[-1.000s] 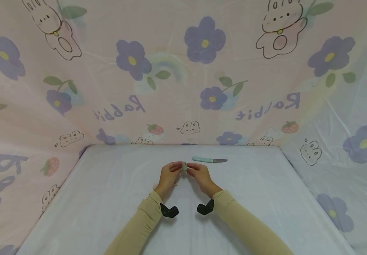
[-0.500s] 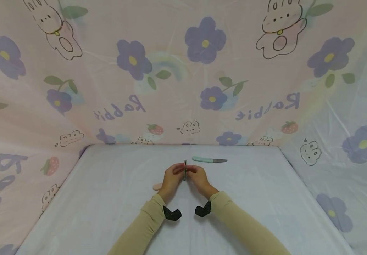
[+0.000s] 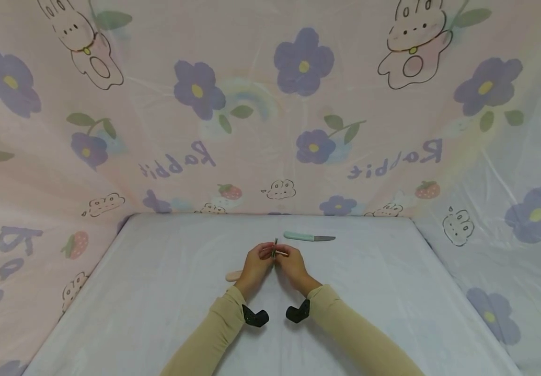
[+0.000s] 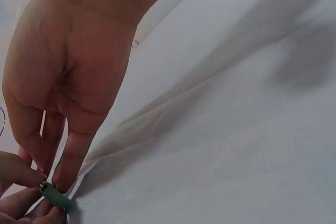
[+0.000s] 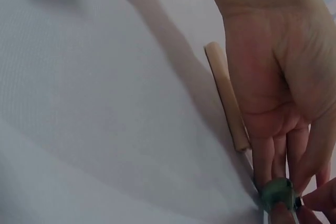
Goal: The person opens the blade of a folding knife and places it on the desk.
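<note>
In front of me, both hands meet over the table and pinch a small, flat, rounded green object (image 3: 276, 245) between their fingertips. My left hand (image 3: 257, 265) grips it from the left, and my right hand (image 3: 292, 265) from the right. Seen in the left wrist view, the green object (image 4: 56, 196) looks narrow, with a dark bit at one end. It shows a broader rounded face in the right wrist view, where fingers cover part of the green object (image 5: 276, 190). Its exact kind cannot be made out.
Beyond the hands lies a knife (image 3: 309, 237) with a mint-green handle, blade to the right. A wooden-handled tool (image 3: 233, 275) lies partly hidden by the left hand; its wooden handle (image 5: 227, 95) shows in the right wrist view. Patterned cloth (image 3: 251, 156) walls surround the white table (image 3: 167, 261).
The green object has turned from showing a wider side to being edge-on in the head view. My hands have drawn slightly closer together, uncovering more of the wooden handle.
</note>
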Motion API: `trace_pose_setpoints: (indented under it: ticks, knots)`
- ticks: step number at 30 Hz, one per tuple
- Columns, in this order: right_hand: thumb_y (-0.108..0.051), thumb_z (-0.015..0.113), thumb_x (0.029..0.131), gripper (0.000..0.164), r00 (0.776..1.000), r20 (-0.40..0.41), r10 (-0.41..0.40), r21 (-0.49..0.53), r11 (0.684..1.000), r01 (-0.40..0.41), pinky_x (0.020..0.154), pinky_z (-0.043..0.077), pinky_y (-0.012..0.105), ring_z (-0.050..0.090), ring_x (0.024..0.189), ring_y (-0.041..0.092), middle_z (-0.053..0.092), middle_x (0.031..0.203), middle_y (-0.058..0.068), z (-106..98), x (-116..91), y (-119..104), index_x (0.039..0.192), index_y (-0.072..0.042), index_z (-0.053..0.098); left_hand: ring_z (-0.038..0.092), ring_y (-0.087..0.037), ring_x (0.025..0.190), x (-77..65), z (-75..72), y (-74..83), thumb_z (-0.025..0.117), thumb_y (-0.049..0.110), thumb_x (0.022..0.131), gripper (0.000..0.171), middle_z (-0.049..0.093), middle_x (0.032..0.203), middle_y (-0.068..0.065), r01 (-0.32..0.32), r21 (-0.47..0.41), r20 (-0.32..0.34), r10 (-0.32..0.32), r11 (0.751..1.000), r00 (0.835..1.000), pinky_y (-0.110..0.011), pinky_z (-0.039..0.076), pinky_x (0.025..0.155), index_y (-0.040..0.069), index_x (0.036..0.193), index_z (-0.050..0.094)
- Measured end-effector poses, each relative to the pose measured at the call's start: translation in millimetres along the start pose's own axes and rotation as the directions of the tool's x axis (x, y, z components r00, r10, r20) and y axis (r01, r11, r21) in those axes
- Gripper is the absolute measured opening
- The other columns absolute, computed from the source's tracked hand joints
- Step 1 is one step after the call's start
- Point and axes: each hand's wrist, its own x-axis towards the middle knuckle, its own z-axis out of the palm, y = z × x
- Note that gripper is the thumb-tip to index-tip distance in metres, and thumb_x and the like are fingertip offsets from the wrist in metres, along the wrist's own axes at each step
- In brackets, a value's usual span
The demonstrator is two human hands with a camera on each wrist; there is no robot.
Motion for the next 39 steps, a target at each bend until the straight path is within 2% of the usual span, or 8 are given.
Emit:
trace_pose_setpoints:
  ticks: [6,14,18,21,26,29,32,39]
  knots:
    - [0.01,0.048,0.087,0.032,1.0,-0.023,-0.011,-0.006,1.0,0.011,0.082,0.052,0.029,0.053,0.111,0.033,0.055,0.123,0.022,0.2,-4.5,-4.7,0.119,0.008,0.057,0.044,-0.04,0.121,-1.7,1.1,5.8,0.057,-0.016,0.082,0.047,0.05,0.125,-0.03,-0.016,-0.001,0.011,0.016,1.0,1.0,-0.047,0.043,0.096,-0.014,0.128,0.044]
    - [0.007,0.047,0.091,0.033,1.0,0.02,-0.004,0.043,0.999,0.003,0.088,0.051,0.034,0.051,0.112,0.036,0.05,0.126,0.027,-4.5,-8.2,-9.2,0.123,0.012,0.051,0.051,-0.029,0.117,1.0,1.5,-6.9,0.056,-0.009,0.086,0.043,0.053,0.126,-0.024,-0.078,0.105,-0.067,0.085,0.991,0.994,-0.036,0.046,0.095,-0.004,0.128,0.05]
    - [0.006,0.049,0.089,0.033,0.998,0.0,-0.063,-0.042,0.997,0.063,0.086,0.052,0.035,0.053,0.11,0.034,0.054,0.124,0.023,-8.9,-10.3,-11.7,0.121,0.009,0.055,0.054,-0.026,0.114,-0.8,0.2,-3.6,0.054,-0.009,0.086,0.04,0.054,0.123,-0.027,-0.169,0.163,-0.073,0.183,0.972,0.98,-0.03,0.047,0.092,-0.003,0.125,0.053]
    - [0.004,0.051,0.086,0.031,0.985,-0.031,-0.168,-0.179,0.971,0.16,0.082,0.052,0.036,0.054,0.108,0.033,0.058,0.12,0.018,-14.2,-11.5,-13.2,0.117,0.005,0.06,0.055,-0.025,0.113,-3.2,-1.1,3.5,0.055,-0.007,0.086,0.039,0.055,0.122,-0.026,-0.18,0.184,-0.072,0.196,0.966,0.978,-0.032,0.047,0.093,-0.001,0.125,0.054]
    - [-0.002,0.057,0.087,0.028,0.953,-0.042,-0.3,-0.366,0.892,0.265,0.089,0.047,0.048,0.052,0.11,0.032,0.06,0.116,0.015,-25.0,-9.9,-14.7,0.114,0.002,0.062,0.055,-0.03,0.112,-8.6,-4.7,17.2,0.056,-0.004,0.089,0.036,0.058,0.118,-0.025,-0.15,0.168,-0.05,0.161,0.974,0.986,-0.037,0.048,0.092,-0.001,0.125,0.053]
    - [-0.007,0.062,0.088,0.023,0.954,-0.02,-0.298,-0.405,0.875,0.264,0.093,0.043,0.051,0.053,0.11,0.03,0.063,0.112,0.012,-30.8,-9.3,-15.9,0.11,0.0,0.065,0.055,-0.037,0.11,-15.6,-6.0,29.6,0.056,-0.004,0.09,0.035,0.058,0.117,-0.026,-0.142,0.134,-0.035,0.148,0.981,0.988,-0.032,0.051,0.087,-0.003,0.125,0.052]
    - [-0.012,0.064,0.089,0.021,0.962,0.005,-0.272,-0.421,0.872,0.248,0.094,0.043,0.05,0.055,0.108,0.029,0.064,0.107,0.009,-35.7,-11.1,-16.9,0.107,-0.002,0.066,0.054,-0.04,0.109,-21.0,-7.2,39.7,0.056,-0.005,0.09,0.036,0.058,0.116,-0.027,-0.124,0.086,-0.027,0.127,0.989,0.992,-0.029,0.052,0.083,-0.005,0.125,0.051]
    - [-0.021,0.063,0.09,0.022,0.982,0.034,-0.186,-0.428,0.885,0.182,0.089,0.045,0.046,0.055,0.105,0.025,0.063,0.108,0.005,-40.8,-15.8,-14.8,0.108,-0.007,0.066,0.057,-0.039,0.105,-19.1,-10.3,35.1,0.057,-0.002,0.091,0.031,0.06,0.112,-0.027,-0.118,-0.019,-0.062,0.117,0.993,0.991,-0.032,0.054,0.08,-0.007,0.121,0.054]
